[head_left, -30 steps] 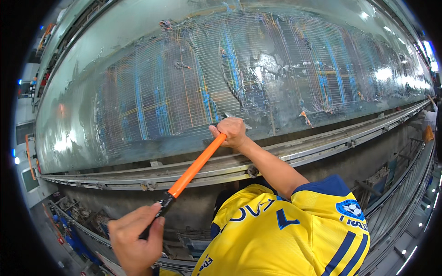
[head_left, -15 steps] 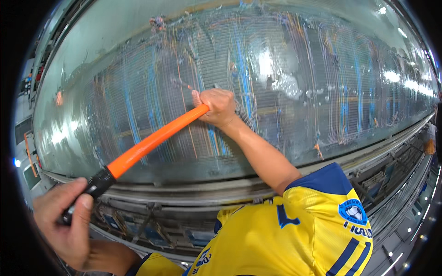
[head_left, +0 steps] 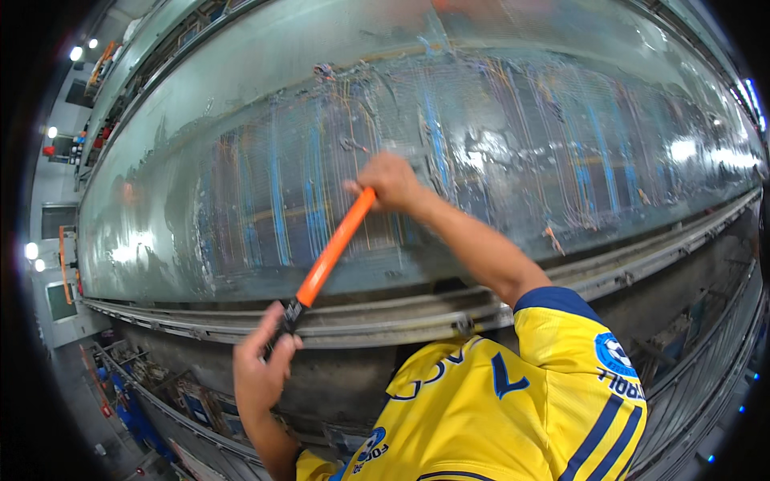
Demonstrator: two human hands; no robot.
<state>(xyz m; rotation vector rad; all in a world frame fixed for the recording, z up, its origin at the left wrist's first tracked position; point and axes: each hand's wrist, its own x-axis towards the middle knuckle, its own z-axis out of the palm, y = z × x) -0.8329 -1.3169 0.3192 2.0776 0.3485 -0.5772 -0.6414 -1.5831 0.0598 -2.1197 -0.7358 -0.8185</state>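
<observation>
An orange rod (head_left: 333, 252) with a black end section slants across the middle of the view. Around its upper orange end my right hand (head_left: 389, 183) is closed, over the strand-covered area of the panel. My left hand (head_left: 263, 361) grips the black end, lower left, just in front of the panel's near edge. Below my right hand spreads a long, glossy, wet-looking panel (head_left: 172, 188), greenish at its borders. Its middle carries thin coloured strands and blue strips (head_left: 277, 192). What lies under my right palm is hidden.
A metal rail (head_left: 369, 330) follows the panel's near edge. Small bunched strand ends lie on the panel, one pinkish-orange bunch (head_left: 553, 238) near the front edge. Beneath the rail are metal frames and a railing (head_left: 706, 385). Shelving and lamps stand at the far left.
My left hand has moved right and slightly up, so the orange rod stands steeper. My right hand has shifted only a little, still on the rod. The view has turned somewhat.
</observation>
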